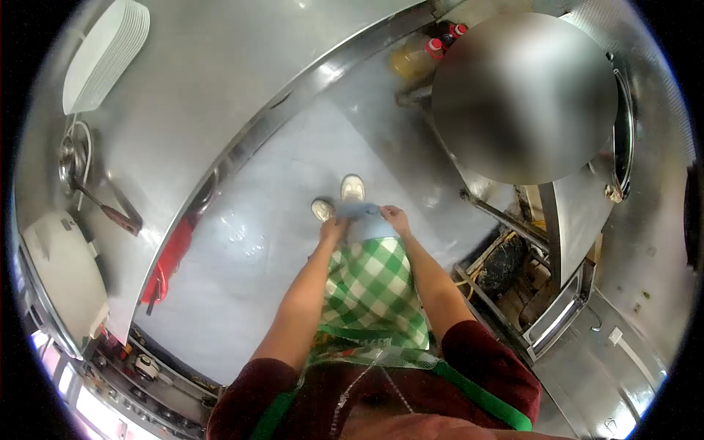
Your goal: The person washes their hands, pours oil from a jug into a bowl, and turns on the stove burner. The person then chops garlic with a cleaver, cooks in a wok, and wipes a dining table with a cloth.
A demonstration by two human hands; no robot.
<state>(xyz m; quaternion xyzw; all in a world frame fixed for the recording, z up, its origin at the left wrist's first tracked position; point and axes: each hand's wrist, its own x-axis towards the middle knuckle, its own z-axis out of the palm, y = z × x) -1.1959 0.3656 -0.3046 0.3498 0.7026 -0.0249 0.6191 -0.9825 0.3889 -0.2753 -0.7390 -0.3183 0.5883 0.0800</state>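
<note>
A thin light-blue sheet (pixel 364 226), cloth or plastic, is stretched between my two hands in front of the apron. My left hand (pixel 334 230) is closed at its left side, its fingertips partly hidden. Pinched at the upper right edge of the sheet is my right hand (pixel 395 219). Just below hangs the green-and-white checked apron (pixel 372 286) that I wear. Beyond the sheet my light shoes (pixel 352 188) stand on the grey floor.
A steel counter (pixel 220 66) on the left carries stacked white trays (pixel 110 55), a ladle (pixel 106 209) and a white appliance (pixel 66 268). Red-capped bottles (pixel 418 59) stand at upper right. Metal framework with hoses (pixel 491 253) lies on the right. A red container (pixel 170 260) sits beneath the counter edge.
</note>
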